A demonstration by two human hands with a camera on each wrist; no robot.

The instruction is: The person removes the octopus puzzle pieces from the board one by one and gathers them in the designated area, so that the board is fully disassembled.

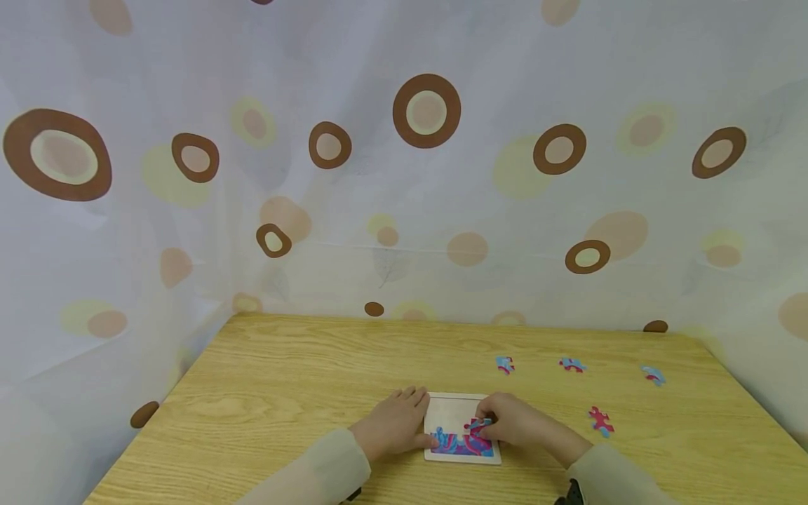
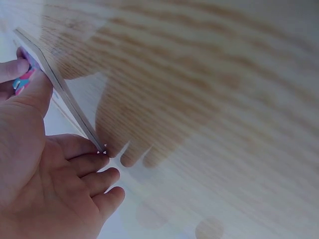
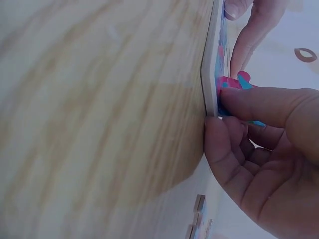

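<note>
A small white puzzle tray [image 1: 449,408] lies on the wooden table, its near part filled with blue, purple and pink pieces [image 1: 451,445]. My left hand [image 1: 398,423] rests along the tray's left side, fingers straight and thumb over the near left corner of the picture. In the left wrist view the fingertips [image 2: 107,191] reach past the tray's edge. My right hand [image 1: 514,421] pinches a pink and blue puzzle piece [image 1: 477,425] between thumb and fingers over the tray's right side. In the right wrist view this piece [image 3: 244,80] stands tilted above the laid pieces, partly hidden by the thumb.
Loose puzzle pieces lie to the right: one [image 1: 505,364] behind the tray, another [image 1: 572,365] farther right, a third [image 1: 653,375] near the right edge. A mostly red piece [image 1: 601,421] lies beside the right forearm. A patterned curtain [image 1: 404,266] stands behind the table.
</note>
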